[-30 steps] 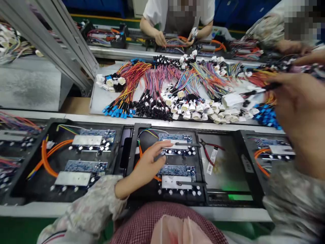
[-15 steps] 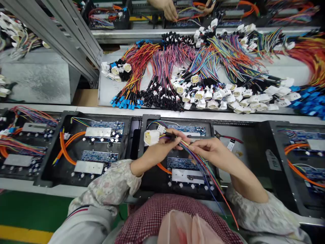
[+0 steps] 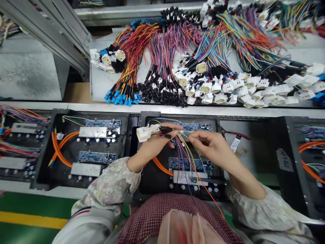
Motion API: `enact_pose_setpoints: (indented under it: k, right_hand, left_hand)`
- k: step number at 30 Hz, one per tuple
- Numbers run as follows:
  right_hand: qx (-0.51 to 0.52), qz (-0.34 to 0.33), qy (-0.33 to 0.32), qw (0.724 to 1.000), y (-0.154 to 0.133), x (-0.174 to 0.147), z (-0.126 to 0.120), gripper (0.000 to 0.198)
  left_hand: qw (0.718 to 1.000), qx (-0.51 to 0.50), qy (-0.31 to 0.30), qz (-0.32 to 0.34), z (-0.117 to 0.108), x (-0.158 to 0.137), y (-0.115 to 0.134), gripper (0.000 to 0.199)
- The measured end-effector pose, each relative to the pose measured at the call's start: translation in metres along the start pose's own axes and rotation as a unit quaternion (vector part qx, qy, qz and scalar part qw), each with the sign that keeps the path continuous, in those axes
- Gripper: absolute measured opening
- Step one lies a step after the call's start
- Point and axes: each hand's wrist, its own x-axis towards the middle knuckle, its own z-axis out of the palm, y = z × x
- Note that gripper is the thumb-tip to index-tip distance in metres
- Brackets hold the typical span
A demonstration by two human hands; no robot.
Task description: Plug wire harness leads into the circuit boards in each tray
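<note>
My left hand point(image 3: 159, 140) is closed around the connector end of a wire harness point(image 3: 186, 152). White plastic connectors point(image 3: 144, 133) stick out past that hand on the left. Coloured wires fan down from it over the black tray point(image 3: 149, 176). With fingertips pinched, my right hand point(image 3: 209, 145) holds a thin green wire point(image 3: 185, 135) of the same harness, pulled to the right of the bundle. Below both hands, the tray holds blue circuit boards point(image 3: 177, 163) with metal plates and orange cables point(image 3: 162, 166).
Heaps of wire harnesses point(image 3: 162, 57) with white, black and blue connectors lie on the shelf ahead. Red-handled pliers point(image 3: 237, 135) and a white label point(image 3: 236, 143) lie right of the tray. Another black tray point(image 3: 45, 169) with boards stands left. A metal post point(image 3: 63, 37) rises at upper left.
The bundled wires have spread into a fan below my left hand. My right hand has gone from gripping the bundle to pinching a single wire. The view has shifted downward, and the co-worker's hands have left it.
</note>
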Motion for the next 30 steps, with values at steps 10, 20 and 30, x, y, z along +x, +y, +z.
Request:
enact_pose_setpoints:
  k: [10,20,30]
  right_hand:
    - [-0.280,-0.044,0.218,0.934,-0.002,0.011,-0.021,0.026]
    - [-0.280,-0.042,0.169,0.944,0.024,0.039,-0.009,0.023]
    - [-0.304,-0.042,0.185,0.933,0.001,0.025,-0.012,0.027]
  left_hand:
    - [0.989,-0.125,0.077,0.001,-0.015,0.013,-0.009,0.020]
    - [0.991,-0.098,0.094,-0.009,-0.008,0.012,-0.018,0.019]
    - [0.990,-0.106,0.098,-0.007,-0.009,0.015,-0.020,0.018]
